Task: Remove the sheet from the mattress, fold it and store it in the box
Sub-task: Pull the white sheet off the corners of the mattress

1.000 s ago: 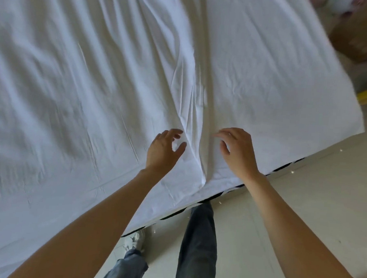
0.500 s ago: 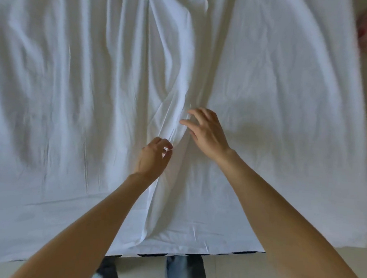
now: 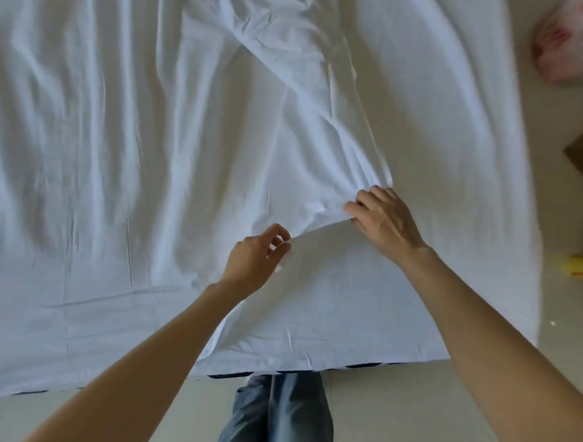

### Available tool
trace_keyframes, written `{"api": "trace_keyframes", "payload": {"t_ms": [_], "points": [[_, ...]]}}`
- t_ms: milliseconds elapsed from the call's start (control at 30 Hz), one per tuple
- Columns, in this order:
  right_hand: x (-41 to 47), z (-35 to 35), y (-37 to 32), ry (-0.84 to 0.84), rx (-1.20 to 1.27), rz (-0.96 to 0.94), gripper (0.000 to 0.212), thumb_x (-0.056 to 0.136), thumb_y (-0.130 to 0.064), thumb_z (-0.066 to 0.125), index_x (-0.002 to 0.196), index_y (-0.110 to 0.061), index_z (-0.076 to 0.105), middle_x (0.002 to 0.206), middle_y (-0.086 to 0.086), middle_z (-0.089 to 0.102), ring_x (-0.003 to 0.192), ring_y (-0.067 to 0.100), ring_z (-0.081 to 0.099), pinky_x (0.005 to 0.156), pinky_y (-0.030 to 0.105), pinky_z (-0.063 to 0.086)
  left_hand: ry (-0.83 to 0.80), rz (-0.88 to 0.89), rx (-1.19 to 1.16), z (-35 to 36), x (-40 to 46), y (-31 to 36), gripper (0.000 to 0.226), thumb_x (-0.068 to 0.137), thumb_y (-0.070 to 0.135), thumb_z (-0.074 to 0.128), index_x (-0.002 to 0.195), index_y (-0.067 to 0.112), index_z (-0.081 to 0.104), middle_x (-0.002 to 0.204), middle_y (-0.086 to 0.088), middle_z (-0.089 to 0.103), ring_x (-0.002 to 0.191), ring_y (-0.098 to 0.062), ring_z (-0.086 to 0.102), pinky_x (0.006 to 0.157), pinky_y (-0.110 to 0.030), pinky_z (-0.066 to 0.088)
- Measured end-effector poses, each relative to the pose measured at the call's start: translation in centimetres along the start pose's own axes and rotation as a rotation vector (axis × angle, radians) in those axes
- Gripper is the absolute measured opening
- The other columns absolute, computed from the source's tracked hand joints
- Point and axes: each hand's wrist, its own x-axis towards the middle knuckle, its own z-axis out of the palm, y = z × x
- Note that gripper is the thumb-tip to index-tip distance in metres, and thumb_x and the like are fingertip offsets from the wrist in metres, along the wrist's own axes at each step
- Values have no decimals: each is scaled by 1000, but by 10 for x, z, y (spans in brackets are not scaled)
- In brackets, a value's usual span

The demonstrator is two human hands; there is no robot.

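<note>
Head view: I see the white sheet spread over the mattress, bunched in a ridge mid-bed. My left hand pinches a fold between thumb and fingers; my right hand curls around the fabric just beside it.

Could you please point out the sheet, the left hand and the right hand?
sheet (image 3: 118, 144): head view, wrinkled flat area.
left hand (image 3: 252, 261): head view, back of hand.
right hand (image 3: 386, 222): head view, back of hand.

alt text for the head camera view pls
Two bare hands gather a raised fold of a white sheet spread over a mattress: the left hand pinches it, the right hand grips it. Jeans-clad legs stand below.
</note>
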Motion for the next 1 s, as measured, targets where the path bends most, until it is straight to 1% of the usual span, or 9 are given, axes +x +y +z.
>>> {"api": "trace_keyframes", "payload": {"t_ms": [133, 233, 333, 500, 633, 700, 800, 900, 1000], "points": [[-93, -22, -7, -65, -89, 163, 15, 74, 4, 55, 72, -11, 56, 71, 6, 46, 66, 26, 41, 59, 34, 31, -131, 162, 18, 43, -28, 26, 12, 92, 30, 55, 100, 21, 59, 95, 15, 62, 76, -4, 59, 68, -21, 45], [-157, -29, -18, -148, -108, 324, 17, 71, 5, 58, 77, -11, 58, 72, 5, 43, 69, 24, 38, 61, 32, 29, -186, 260, 28, 80, -49, 37, 10, 89, 30, 60, 96, 24, 63, 98, 10, 66, 83, -5, 62, 70, -23, 49], [-212, -27, -31, -206, -114, 434, 28, 66, 5, 63, 86, -13, 60, 76, 5, 45, 73, 24, 41, 64, 32, 30, -237, 323, 98, 119, -69, 41, 9, 88, 32, 61, 94, 27, 64, 97, 8, 65, 84, -12, 63, 71, -28, 51], [-264, -11, -53, -185, -21, 481, 46, 63, 10, 65, 102, -14, 64, 77, 7, 47, 76, 27, 46, 65, 33, 31, -291, 341, 230, 160, -96, 28, 11, 88, 34, 59, 95, 29, 65, 92, 9, 62, 74, -14, 61, 63, -24, 45], [-292, 13, -67, -180, 38, 554, 55, 64, 9, 68, 112, -18, 63, 81, 5, 51, 79, 26, 48, 68, 32, 38, -326, 330, 303, 179, -109, 19, 11, 88, 35, 58, 96, 30, 64, 91, 11, 63, 73, -12, 62, 65, -27, 51], [-304, 25, -68, -192, 145, 580, 59, 68, 9, 69, 119, -17, 61, 91, 7, 56, 86, 26, 52, 69, 32, 48, -334, 291, 328, 187, -109, 18, 14, 90, 34, 56, 101, 31, 63, 95, 11, 64, 79, -13, 63, 70, -29, 51], [-308, 29, -62, -194, 430, 597, 53, 77, 13, 58, 124, -12, 58, 113, 9, 58, 107, 27, 54, 77, 36, 54, -380, 237, 331, 193, -106, 22, 23, 93, 35, 51, 114, 30, 59, 104, 12, 63, 89, -8, 62, 77, -27, 49], [-301, 12, -45, -107, 585, 664, 42, 83, 11, 50, 115, -11, 63, 116, 5, 58, 110, 20, 54, 83, 29, 50, -268, 235, 287, 189, -101, 40, 21, 93, 32, 49, 109, 30, 62, 98, 13, 65, 82, -5, 63, 75, -29, 52], [-288, -17, -17, 15, 518, 670, 27, 86, 3, 52, 105, -10, 66, 104, 2, 63, 100, 21, 56, 79, 27, 47, -91, 235, 214, 175, -86, 70, 17, 92, 26, 53, 104, 29, 64, 93, 13, 66, 75, -4, 62, 68, -27, 53]]}}
